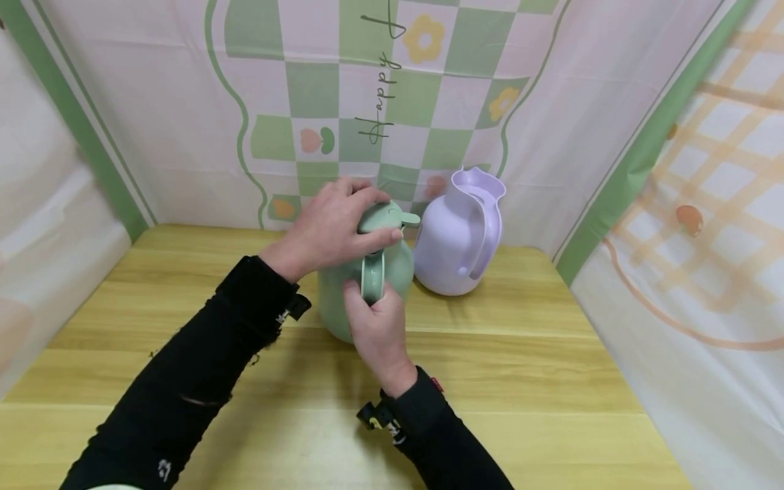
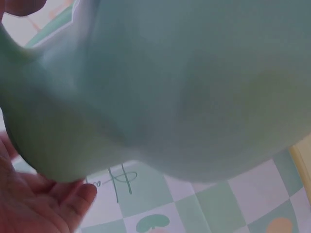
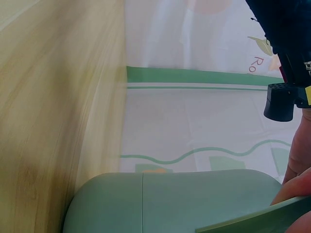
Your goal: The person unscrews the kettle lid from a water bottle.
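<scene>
A pale green thermos jug [image 1: 333, 306] stands upright on the wooden table, its handle [image 1: 373, 272] facing me. My left hand [image 1: 333, 228] holds the jug's rounded lid [image 1: 380, 216] from above, with the thumb along the near side and the fingers over the far side. Below it, my right hand [image 1: 381, 330] grips the handle low down, thumb on the left. In the left wrist view the jug's body [image 2: 194, 87] fills most of the picture, and fingertips [image 2: 85, 196] touch its top end. The right wrist view shows the jug's side [image 3: 194, 194] and part of the handle [image 3: 257, 221].
A lilac jug [image 1: 450, 238] stands just right of the green one, its handle turned toward the front right. Behind both hangs a checked cloth [image 1: 312, 88]. More printed cloth [image 1: 692, 272] borders the table [image 1: 514, 381] at the sides.
</scene>
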A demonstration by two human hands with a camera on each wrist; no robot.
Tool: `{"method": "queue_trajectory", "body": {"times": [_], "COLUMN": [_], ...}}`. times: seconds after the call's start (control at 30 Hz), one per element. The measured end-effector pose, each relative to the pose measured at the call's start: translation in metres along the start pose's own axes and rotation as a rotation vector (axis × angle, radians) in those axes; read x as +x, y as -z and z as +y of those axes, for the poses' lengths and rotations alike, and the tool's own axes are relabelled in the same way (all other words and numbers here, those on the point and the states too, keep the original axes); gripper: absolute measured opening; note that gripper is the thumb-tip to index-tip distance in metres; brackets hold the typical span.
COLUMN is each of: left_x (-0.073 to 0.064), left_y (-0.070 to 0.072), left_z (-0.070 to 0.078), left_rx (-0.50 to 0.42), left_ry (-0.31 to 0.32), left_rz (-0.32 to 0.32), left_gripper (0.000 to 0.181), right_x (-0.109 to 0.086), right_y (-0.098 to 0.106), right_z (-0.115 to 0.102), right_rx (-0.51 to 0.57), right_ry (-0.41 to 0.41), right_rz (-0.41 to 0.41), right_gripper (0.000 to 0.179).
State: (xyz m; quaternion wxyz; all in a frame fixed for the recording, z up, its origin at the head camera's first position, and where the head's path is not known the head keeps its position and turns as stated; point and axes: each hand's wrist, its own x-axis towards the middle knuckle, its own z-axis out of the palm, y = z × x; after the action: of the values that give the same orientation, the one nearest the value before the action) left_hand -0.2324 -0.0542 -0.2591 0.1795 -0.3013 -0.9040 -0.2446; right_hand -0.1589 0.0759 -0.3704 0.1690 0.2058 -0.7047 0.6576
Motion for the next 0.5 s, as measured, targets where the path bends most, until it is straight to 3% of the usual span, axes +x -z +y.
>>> {"method": "queue_trajectory", "body": {"times": [0.27,0.5], "left_x": [-0.001,-0.001], "left_y": [0.021,0.029], "left_z": [-0.007,-0.01], "left_rx": [-0.087,-0.098], "left_ry": [-0.047,-0.015], "left_rz": [-0.154,-0.256], "left_gripper": [0.061,0.054], "right_x": [0.001,0.0], "right_y": [-0.001,-0.003], "right_z": [0.0,0.0], "right_rx": [-0.016,-0.012], "right_ry": [0.006,-0.018], "right_rz": [0.016,0.038], "right_gripper": [0.044,0.044]}}
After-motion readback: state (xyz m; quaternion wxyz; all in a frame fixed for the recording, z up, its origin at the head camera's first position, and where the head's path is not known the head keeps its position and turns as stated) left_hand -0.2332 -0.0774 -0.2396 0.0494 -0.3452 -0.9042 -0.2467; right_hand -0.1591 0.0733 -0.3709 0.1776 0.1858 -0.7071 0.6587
